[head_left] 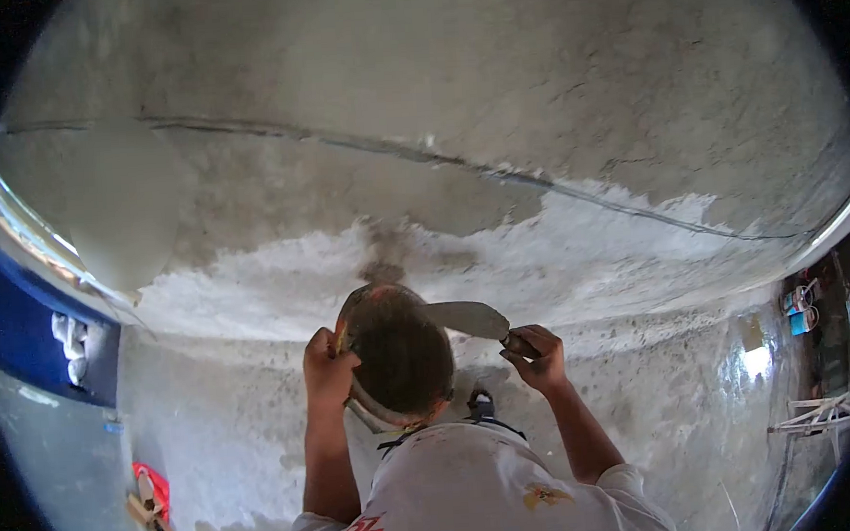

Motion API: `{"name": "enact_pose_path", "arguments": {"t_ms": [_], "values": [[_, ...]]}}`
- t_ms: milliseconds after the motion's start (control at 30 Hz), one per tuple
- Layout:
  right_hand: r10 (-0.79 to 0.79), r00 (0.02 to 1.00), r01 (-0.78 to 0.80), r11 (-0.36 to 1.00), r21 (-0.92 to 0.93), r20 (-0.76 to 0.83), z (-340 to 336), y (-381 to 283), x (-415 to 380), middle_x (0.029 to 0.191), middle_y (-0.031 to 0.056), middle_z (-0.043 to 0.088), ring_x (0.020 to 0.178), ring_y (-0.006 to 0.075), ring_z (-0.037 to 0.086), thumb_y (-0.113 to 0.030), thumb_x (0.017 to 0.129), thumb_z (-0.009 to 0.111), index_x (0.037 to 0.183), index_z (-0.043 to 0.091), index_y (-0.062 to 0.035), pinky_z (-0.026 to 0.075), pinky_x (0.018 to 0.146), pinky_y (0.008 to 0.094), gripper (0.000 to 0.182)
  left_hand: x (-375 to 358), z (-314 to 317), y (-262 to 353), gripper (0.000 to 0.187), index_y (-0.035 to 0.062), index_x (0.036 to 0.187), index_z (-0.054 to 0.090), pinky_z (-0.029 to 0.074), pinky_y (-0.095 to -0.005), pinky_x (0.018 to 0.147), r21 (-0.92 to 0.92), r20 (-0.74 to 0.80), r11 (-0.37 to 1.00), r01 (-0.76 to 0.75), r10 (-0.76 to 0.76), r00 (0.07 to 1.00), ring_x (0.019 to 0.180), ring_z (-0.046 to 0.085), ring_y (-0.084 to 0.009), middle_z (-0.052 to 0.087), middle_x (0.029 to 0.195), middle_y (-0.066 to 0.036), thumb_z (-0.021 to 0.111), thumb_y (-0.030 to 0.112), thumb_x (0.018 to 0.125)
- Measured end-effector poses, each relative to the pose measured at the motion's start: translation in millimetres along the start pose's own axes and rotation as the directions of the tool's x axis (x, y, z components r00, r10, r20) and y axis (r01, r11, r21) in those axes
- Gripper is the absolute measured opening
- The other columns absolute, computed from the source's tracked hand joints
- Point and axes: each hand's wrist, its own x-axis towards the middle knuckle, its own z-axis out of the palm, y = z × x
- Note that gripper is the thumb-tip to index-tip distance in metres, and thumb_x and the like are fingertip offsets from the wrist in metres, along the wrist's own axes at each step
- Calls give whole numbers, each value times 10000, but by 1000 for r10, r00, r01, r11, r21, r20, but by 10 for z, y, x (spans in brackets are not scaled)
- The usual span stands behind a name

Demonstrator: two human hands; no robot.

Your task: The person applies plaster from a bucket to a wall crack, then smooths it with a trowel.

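My left hand (330, 369) is closed on the rim of a round, dark pan (397, 353) held up in front of my chest. Its inside looks dark, and I cannot make out how much lies in it. In my right hand (537, 358) is the handle of a trowel (471, 318), fingers wrapped round it. The trowel's blade points left, and its tip meets the pan's right rim. Behind both stands a wall (421, 198), grey and rough above, with a paler band lower down and a dark line running across it.
A wet-looking concrete floor (643, 398) spreads around my feet. On the left are a blue panel (24, 325) and a red bag (155, 486) beside brown pieces. To the right stand a pale frame (817, 415) and blue-and-white containers (802, 308).
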Motion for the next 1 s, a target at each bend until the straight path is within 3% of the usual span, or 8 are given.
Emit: {"name": "enact_pose_path", "arguments": {"t_ms": [233, 333, 433, 567, 767, 800, 933, 1000], "values": [[85, 995, -73, 978, 196, -52, -311, 706, 314, 863, 145, 681, 745, 200, 646, -40, 830, 775, 1059, 686, 36, 515, 705, 318, 257, 51, 297, 336, 292, 64, 767, 478, 445, -334, 648, -36, -25, 996, 84, -84, 996, 685, 490, -169, 517, 736, -22, 703, -28, 605], [68, 997, -62, 971, 231, -21, -283, 1022, 457, 810, 99, 645, 690, 158, 579, -97, 894, 732, 1016, 667, 48, 476, 663, 296, 200, 117, 387, 265, 288, 56, 767, 472, 454, -335, 620, 17, -47, 996, 93, -92, 995, 667, 520, -161, 531, 720, -33, 691, -59, 619], [204, 976, -216, 864, 454, 77, -118, 1249, 541, 732, -2, 558, 680, 76, 492, -215, 990, 639, 925, 622, 22, 414, 610, 268, 247, 102, 451, 298, 287, 48, 767, 469, 464, -332, 595, 49, -62, 998, 45, -42, 997, 651, 540, -150, 539, 703, -40, 683, -83, 628], [242, 958, -285, 747, 601, 153, 160, 1637, 552, 782, 9, 597, 693, 75, 507, -283, 1011, 618, 961, 627, 3, 442, 615, 272, 290, 93, 480, 236, 276, 48, 763, 473, 459, -317, 611, -52, -53, 997, 55, -58, 997, 660, 518, -141, 530, 715, -22, 676, -68, 617], [381, 874, -484, 729, 484, 301, 309, 2115, -30, 694, 6, 590, 639, 82, 523, -248, 1012, 610, 811, 643, -25, 411, 573, 276, 303, 52, 488, 195, 242, 36, 769, 494, 441, -319, 593, -58, -116, 993, 98, -104, 988, 645, 507, -137, 542, 711, -28, 665, -40, 615], [401, 846, -532, 663, 526, 351, 291, 2136, -91, 709, -3, 594, 632, 88, 530, -238, 1000, 633, 898, 669, -8, 444, 586, 287, 254, 77, 439, 23, 235, 33, 769, 498, 438, -321, 591, -45, -127, 996, 82, -87, 988, 646, 503, -136, 543, 709, -30, 661, -37, 615], [348, 916, -390, 652, 650, 200, 6, 1490, 392, 612, 9, 551, 497, 70, 441, -298, 1035, 574, 790, 627, -20, 356, 476, 252, 375, -85, 467, 521, 225, 33, 760, 495, 435, -337, 586, 13, -153, 990, 141, -138, 979, 644, 491, -140, 531, 697, -32, 657, -25, 615], [211, 954, -299, 709, 639, 213, -44, 1563, 671, 623, 4, 539, 508, 69, 438, -326, 1028, 601, 779, 587, -33, 366, 492, 249, 384, -47, 442, 220, 229, 36, 759, 491, 434, -339, 585, -1, -168, 992, 127, -125, 978, 645, 490, -139, 525, 696, -31, 658, -25, 615]]}}
